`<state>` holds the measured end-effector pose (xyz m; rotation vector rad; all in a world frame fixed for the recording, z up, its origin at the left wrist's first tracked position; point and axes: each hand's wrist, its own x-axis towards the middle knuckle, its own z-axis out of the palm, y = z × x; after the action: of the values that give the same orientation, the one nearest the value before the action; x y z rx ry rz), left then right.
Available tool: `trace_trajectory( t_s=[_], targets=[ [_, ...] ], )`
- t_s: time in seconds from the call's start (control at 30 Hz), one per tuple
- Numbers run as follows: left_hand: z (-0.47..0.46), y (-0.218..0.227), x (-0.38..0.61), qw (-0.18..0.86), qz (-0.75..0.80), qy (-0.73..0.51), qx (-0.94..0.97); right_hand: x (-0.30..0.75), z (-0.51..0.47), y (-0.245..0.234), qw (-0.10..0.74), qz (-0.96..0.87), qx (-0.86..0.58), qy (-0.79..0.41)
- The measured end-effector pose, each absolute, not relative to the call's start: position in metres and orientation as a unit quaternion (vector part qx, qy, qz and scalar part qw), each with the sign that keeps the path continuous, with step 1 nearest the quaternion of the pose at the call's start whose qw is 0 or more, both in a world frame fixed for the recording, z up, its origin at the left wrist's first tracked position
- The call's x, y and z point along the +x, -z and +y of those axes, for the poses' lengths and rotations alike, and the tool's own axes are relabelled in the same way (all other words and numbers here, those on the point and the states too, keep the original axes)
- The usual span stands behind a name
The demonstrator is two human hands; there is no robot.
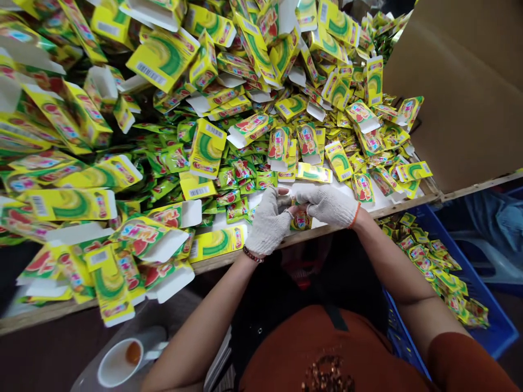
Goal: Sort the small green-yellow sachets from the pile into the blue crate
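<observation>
At the table's front edge, my left hand (269,222) and my right hand (332,206), both in pale knitted gloves with bare fingertips, meet around a small yellow-and-green carton (301,221). Fingers of both hands are closed on it, and they hide its upper part. Just beyond them another yellow carton (314,172) lies on its side. Small green wrapped packets (237,211) are spread left of my left hand, and a flat yellow carton (218,243) rests by that wrist.
Open-flapped cartons (163,57) are heaped across the table, whose wooden edge (220,262) runs before me. A cardboard sheet (457,92) stands at right. Below it sits a blue crate (500,332) with yellow packets (443,277). A white mug (118,366) is at lower left.
</observation>
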<state>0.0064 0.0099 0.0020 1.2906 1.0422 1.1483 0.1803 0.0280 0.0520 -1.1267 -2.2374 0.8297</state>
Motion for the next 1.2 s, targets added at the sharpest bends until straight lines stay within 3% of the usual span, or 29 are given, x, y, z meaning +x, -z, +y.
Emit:
trace_trajectory(
  t_s=[0.17,0.23,0.5,0.63,0.87,1.03,1.2],
  targets=[
    [0.011,0.003,0.003,0.513,0.446,-0.469,0.563,0.182,0.015,-0.029,0.435,-0.648,-0.530,-0.331],
    [0.015,0.004,0.001,0.511,0.439,-0.463,0.576,0.184,0.011,-0.016,0.468,-0.604,-0.544,-0.348],
    [0.029,-0.004,-0.008,0.468,0.441,-0.418,0.641,0.175,0.012,0.003,0.481,-0.574,-0.561,-0.352],
    [0.028,-0.002,-0.005,0.454,0.453,-0.422,0.641,0.178,0.014,-0.004,0.447,-0.592,-0.563,-0.364],
    [0.036,0.001,0.005,0.562,0.398,-0.476,0.547,0.183,0.026,-0.004,0.470,-0.581,-0.519,-0.414],
    [0.029,0.001,0.003,0.413,0.441,-0.458,0.652,0.183,0.021,-0.007,0.435,-0.642,-0.525,-0.350],
    [0.023,-0.008,0.000,0.429,0.457,-0.451,0.636,0.176,0.017,-0.013,0.424,-0.657,-0.529,-0.329]
  ],
)
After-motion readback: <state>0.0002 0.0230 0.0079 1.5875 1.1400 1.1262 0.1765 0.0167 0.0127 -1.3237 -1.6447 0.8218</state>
